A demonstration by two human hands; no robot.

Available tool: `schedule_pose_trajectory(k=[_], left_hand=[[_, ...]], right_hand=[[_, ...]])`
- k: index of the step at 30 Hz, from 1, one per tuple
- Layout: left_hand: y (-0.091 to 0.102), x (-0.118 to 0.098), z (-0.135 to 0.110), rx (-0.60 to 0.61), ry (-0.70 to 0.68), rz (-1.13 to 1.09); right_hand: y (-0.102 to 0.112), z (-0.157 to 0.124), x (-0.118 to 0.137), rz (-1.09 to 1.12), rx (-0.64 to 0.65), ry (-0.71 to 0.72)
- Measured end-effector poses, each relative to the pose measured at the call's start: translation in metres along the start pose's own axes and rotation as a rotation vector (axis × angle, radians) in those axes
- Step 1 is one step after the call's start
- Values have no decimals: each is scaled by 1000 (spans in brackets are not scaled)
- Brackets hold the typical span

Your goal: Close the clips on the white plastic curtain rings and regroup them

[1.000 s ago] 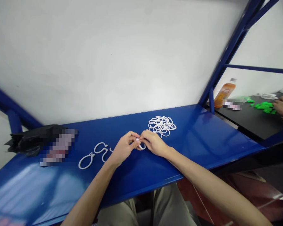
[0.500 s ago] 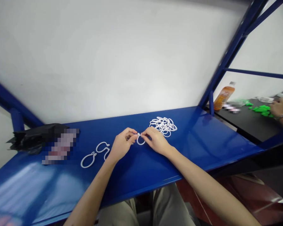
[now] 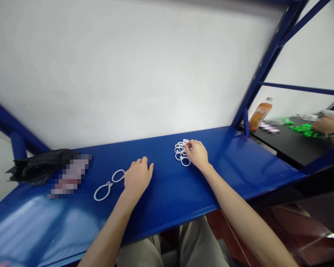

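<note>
My left hand point(image 3: 137, 176) lies palm down on the blue shelf point(image 3: 167, 193), fingers spread flat and holding nothing that I can see. Just left of it lie linked white plastic rings point(image 3: 117, 175), with a larger loop point(image 3: 101, 193) further left. My right hand point(image 3: 197, 154) is stretched to the pile of white rings point(image 3: 180, 152) at the back of the shelf. Its fingers are curled down and pinched on a ring at the pile's right side, and the hand covers part of the pile.
A crumpled black bag point(image 3: 39, 167) sits at the far left of the shelf. Blue frame posts point(image 3: 256, 78) rise on the right. Beyond them on a dark table are an orange bottle point(image 3: 260, 111), green parts point(image 3: 304, 129) and another person's hand point(image 3: 327, 126).
Both hands held one white ring between them at the middle. They have parted: the left moved down-left beside the linked rings, the right reached back to the pile.
</note>
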State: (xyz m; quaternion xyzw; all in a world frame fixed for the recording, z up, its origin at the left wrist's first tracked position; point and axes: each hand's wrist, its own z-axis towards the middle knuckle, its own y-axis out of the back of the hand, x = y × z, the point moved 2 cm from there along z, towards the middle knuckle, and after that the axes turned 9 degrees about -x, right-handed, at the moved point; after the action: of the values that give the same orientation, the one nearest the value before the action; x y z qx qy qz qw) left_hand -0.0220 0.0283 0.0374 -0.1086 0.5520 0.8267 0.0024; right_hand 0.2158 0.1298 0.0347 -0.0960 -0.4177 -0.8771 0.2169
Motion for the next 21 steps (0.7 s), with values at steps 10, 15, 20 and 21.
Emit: schedule_pose_trajectory(k=[10,15,20,21], left_hand=[[-4,-14,-3,-72,-329,-355],[-5,-7,-1,-44,-140,-5],[-8,-8,-1,76,-143,-108],[-8,-8,-1,74,-131,-177]], right_hand=[[7,-2,3,1,-64,39],[14,-9,18,95,-96,131],[12,-26,47,304,62,335],[11,-30,52,347,127,370]])
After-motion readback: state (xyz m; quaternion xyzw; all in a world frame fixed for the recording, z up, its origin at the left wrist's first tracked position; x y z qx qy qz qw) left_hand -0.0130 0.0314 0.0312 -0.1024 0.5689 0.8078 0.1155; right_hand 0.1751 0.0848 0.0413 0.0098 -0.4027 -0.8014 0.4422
